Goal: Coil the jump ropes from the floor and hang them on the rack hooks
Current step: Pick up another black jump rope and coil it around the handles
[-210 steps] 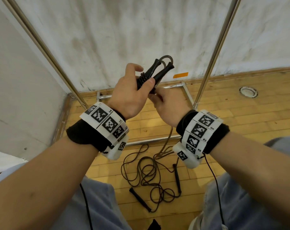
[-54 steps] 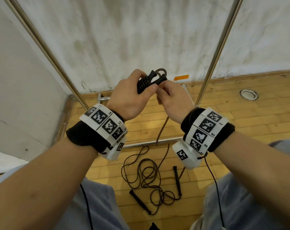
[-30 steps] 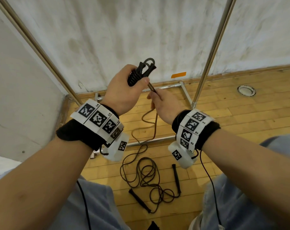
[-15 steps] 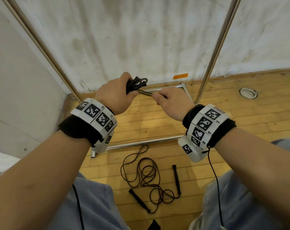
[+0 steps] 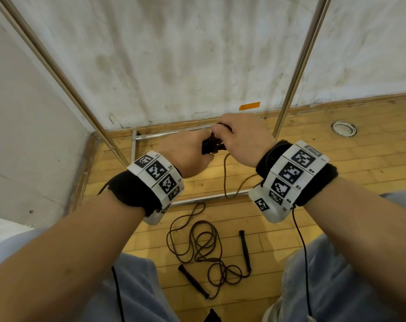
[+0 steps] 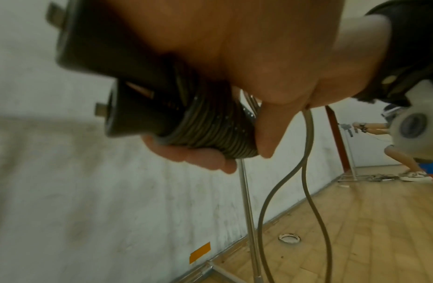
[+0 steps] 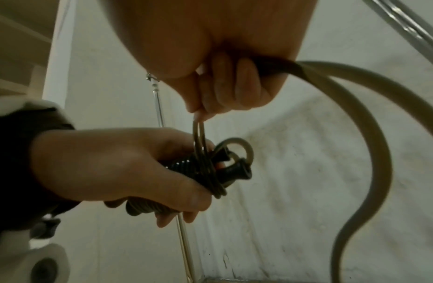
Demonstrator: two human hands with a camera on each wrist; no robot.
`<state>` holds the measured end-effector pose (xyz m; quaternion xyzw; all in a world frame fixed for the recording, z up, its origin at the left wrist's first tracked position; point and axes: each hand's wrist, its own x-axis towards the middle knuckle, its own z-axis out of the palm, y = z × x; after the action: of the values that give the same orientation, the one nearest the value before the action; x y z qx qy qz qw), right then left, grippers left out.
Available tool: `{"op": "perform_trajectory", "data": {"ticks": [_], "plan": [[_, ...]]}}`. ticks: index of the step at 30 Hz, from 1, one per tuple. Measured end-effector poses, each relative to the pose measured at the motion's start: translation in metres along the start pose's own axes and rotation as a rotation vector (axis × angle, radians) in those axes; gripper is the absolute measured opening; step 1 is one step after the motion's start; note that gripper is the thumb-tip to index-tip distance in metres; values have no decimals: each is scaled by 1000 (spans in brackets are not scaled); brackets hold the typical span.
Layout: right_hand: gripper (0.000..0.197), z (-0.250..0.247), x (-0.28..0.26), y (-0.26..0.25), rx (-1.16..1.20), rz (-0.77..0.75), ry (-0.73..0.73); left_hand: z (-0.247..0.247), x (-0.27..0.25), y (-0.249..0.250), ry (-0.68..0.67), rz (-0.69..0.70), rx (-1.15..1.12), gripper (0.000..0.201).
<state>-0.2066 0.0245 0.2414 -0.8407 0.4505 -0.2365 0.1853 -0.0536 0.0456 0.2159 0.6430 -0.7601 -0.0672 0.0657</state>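
Before the rack [image 5: 297, 66], a second rope [image 5: 204, 249] lies tangled on the floor [image 5: 337, 159]. Our left hand [image 5: 185, 154] grips the paired handles [image 7: 225, 168] with cord wound round them; our right hand [image 5: 241, 140] pinches the doubled cord [image 7: 198, 137]. We judge it light, limp and springy, best held at the stiff handles.

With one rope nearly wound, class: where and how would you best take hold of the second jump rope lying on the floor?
Grip the second jump rope by its two black handles, coming from above. They lie flat, rigid and clear at the tangle's edges; the cord between is loose loops.
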Motion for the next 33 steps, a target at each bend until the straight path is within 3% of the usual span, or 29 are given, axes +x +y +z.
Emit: {"op": "perform_trajectory", "data": {"ticks": [4, 12, 17, 21, 24, 26, 28, 33], "plan": [[31, -3, 3, 4, 123, 84, 74, -6, -6, 10, 15, 56, -104, 27], [36, -11, 9, 9, 445, 236, 59, -13, -13, 12, 116, 121, -215, 17], [18, -9, 10, 12, 808, 259, 53, -24, -21, 15, 160, 134, -438, 17], [38, 8, 8, 7, 919, 308, 78, -29, -18, 13, 252, 36, -500, 24], [47, 18, 4, 4, 738, 258, 137, -31, -16, 9, 280, -21, -476, 22], [42, 21, 0, 1, 491, 134, 191, -33, -15, 6, 301, -52, -471, 25], [36, 23, -1, 0, 402, 54, 223, -35, -14, 2, 318, -80, -454, 29], [18, 22, -3, 6, 247, 28, 107, -36, -13, -3, 318, -81, -447, 29]]}}
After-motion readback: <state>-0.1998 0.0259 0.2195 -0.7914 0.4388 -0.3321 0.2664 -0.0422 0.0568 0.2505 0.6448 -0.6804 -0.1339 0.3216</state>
